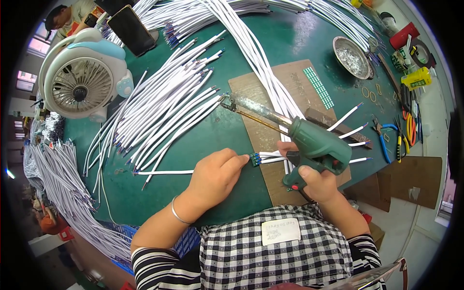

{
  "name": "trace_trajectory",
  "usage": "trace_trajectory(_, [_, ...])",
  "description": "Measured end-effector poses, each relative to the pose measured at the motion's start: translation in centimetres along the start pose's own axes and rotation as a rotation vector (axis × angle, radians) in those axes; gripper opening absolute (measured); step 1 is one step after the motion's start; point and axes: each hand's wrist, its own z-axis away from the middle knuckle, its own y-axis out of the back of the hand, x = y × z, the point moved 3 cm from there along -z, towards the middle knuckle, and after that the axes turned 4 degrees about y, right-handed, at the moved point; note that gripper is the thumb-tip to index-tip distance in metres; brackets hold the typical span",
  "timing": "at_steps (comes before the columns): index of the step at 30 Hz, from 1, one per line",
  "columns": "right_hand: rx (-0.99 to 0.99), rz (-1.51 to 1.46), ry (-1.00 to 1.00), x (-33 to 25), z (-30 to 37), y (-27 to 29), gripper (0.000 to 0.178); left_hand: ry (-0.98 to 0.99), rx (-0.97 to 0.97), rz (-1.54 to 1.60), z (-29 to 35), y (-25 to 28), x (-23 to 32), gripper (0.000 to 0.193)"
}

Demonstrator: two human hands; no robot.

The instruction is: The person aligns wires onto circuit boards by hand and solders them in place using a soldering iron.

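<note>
A fan (pixel 79 89) stands upper left; at centre the left hand (pixel 217 176), pinched narrow, holds a white cable (pixel 164 172), its fingertips by a green board (pixel 255 160), lower centre; the right hand (pixel 319 186) grips a soldering gun (pixel 321 145), right of centre; a bowl (pixel 352 59) sits upper right

On the worktop (pixel 227 137), left to right, sit a fan (pixel 79 92), a pile of cables (pixel 164 101), a board (pixel 263 140) and a bowl (pixel 361 73).
</note>
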Motion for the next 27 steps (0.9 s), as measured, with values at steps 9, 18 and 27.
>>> trace_trajectory(9, [-0.106, -0.007, 0.034, -0.2, -0.2, 0.1, 0.055, -0.068, 0.030, 0.082, 0.0, -0.2, -0.7, 0.024])
trace_trajectory(18, [-0.038, 0.049, -0.012, -0.4, -0.2, -0.3, 0.062, -0.149, -0.014, -0.216, -0.1, 0.2, 0.9, 0.023])
trace_trajectory(27, [-0.033, 0.083, 0.014, -0.4, -0.2, -0.5, 0.060, -0.110, -0.115, -0.299, -0.6, 0.6, 1.7, 0.022])
